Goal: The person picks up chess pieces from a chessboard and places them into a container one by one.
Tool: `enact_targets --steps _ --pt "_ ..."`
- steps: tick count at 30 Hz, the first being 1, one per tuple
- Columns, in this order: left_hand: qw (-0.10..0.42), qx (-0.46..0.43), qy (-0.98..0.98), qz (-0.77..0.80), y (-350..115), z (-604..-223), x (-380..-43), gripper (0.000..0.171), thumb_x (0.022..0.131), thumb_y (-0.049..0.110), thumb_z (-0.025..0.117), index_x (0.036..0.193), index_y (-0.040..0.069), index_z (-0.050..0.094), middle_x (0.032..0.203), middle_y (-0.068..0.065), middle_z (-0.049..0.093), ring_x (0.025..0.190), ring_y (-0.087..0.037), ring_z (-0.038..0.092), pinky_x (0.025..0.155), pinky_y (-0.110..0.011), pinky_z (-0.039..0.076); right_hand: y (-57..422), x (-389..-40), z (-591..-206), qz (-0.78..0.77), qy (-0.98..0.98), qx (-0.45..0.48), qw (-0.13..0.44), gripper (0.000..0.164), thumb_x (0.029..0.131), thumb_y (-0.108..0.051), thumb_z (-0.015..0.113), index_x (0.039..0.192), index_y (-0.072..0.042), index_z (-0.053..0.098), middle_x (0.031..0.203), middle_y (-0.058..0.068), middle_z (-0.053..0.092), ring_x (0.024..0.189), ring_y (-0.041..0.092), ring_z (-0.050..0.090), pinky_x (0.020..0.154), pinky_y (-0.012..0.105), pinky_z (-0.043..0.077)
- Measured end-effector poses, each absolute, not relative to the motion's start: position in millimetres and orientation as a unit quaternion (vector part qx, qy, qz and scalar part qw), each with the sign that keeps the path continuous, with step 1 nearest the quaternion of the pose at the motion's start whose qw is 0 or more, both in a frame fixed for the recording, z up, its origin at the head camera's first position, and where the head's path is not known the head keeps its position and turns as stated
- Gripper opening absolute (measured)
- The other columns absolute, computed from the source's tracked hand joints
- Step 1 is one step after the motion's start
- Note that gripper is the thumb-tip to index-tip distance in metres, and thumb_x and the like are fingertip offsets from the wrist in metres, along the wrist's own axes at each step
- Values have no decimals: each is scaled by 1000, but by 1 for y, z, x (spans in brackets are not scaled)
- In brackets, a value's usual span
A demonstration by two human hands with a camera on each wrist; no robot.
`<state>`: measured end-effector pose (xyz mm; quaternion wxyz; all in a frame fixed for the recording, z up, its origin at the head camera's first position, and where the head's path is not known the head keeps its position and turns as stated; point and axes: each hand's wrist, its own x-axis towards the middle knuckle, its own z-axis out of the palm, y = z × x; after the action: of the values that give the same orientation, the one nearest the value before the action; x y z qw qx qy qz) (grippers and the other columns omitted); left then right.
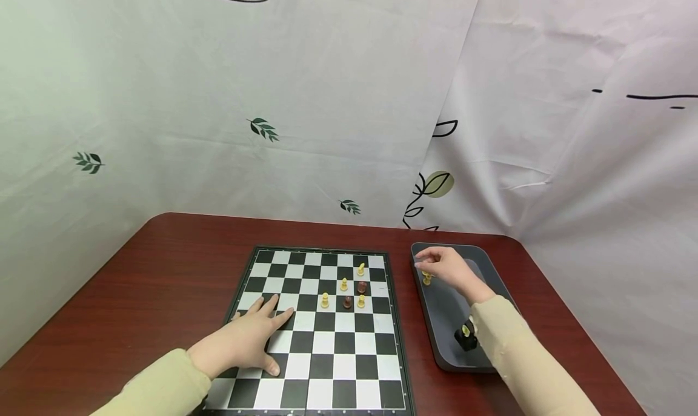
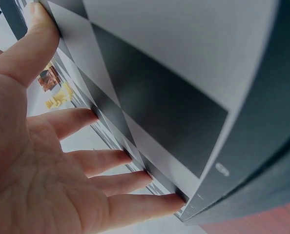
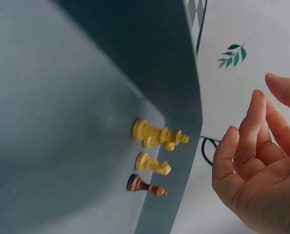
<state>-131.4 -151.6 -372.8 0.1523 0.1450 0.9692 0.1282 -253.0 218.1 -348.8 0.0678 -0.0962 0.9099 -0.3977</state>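
My left hand point(image 1: 245, 340) rests on the left side of the chessboard point(image 1: 324, 342), fingers spread. In the left wrist view its fingertips point(image 2: 172, 202) touch the squares near the board's edge. Over the far end of the grey tray point(image 1: 438, 319) hovers my right hand point(image 1: 449, 270), its fingers loosely bent with nothing between them. Standing in the tray, in the right wrist view, are a tall yellow chess piece point(image 3: 157, 131) partly covering another, a yellow knight point(image 3: 152, 163) and a slim brown chess piece point(image 3: 145, 185).
Several yellow chess pieces point(image 1: 325, 300) and two brown chess pieces point(image 1: 347, 302) stand on the board's far right half. The tray, with raised walls, lies right of the board on the reddish-brown table point(image 1: 163, 277). White printed cloth point(image 1: 327, 101) hangs behind the table.
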Motion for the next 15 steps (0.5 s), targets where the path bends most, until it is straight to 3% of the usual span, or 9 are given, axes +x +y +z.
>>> enact_targets --steps 10,15 --pt "147 149 970 127 -152 -373 -132 106 49 46 86 140 9 47 146 -31 31 131 -58 27 89 -77 28 202 -252 -344 -394 909 -116 67 30 89 -16 64 113 2 65 83 9 62 71 17 49 64 32 41" --pt "144 151 969 131 -152 -373 -131 105 50 45 87 140 8 47 146 -31 31 131 -58 27 88 -78 28 192 -252 -344 -389 912 -117 64 29 89 -17 65 111 1 66 83 5 63 73 16 49 63 30 41"
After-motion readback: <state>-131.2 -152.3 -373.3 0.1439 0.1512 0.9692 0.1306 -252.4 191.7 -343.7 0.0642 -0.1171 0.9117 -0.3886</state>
